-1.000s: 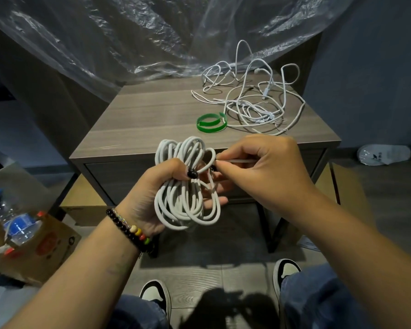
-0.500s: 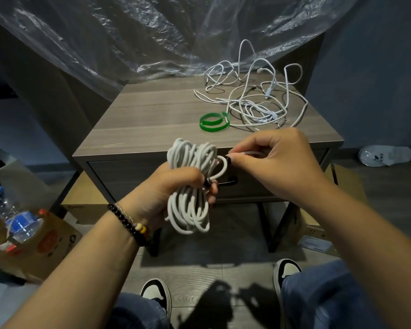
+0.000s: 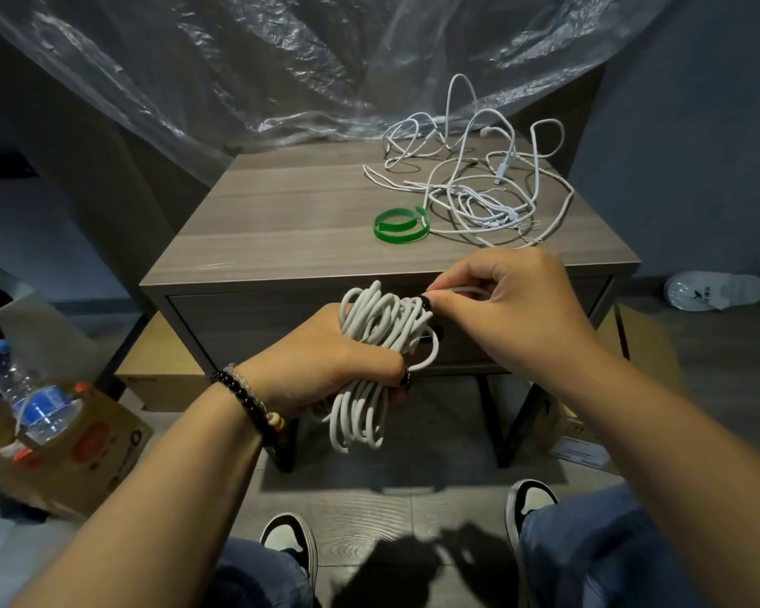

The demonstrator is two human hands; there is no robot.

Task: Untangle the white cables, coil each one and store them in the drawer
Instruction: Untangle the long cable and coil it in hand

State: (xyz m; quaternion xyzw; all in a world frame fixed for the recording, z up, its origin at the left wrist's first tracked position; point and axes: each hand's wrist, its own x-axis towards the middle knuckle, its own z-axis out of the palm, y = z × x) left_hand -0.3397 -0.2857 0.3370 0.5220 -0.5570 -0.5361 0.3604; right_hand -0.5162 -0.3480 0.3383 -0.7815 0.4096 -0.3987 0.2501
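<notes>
At far left we see one water bottle (image 3: 27, 399) in one cardboard box (image 3: 75, 454) on the floor. Our left hand (image 3: 321, 362) grips one coiled white cable (image 3: 376, 357), fingers curled around its middle, held before the closed drawer (image 3: 255, 326). Our right hand (image 3: 510, 309) pinches the cable's end at the coil's top. On the bench (image 3: 281, 217) lie one green strap (image 3: 401, 223) and one tangled cable heap (image 3: 479, 182) near the right edge.

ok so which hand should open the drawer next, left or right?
Right, probably. The left hand grips the whole coiled cable round its middle, while the right hand only pinches the cable's loose end and sits just in front of the closed drawer.
</notes>
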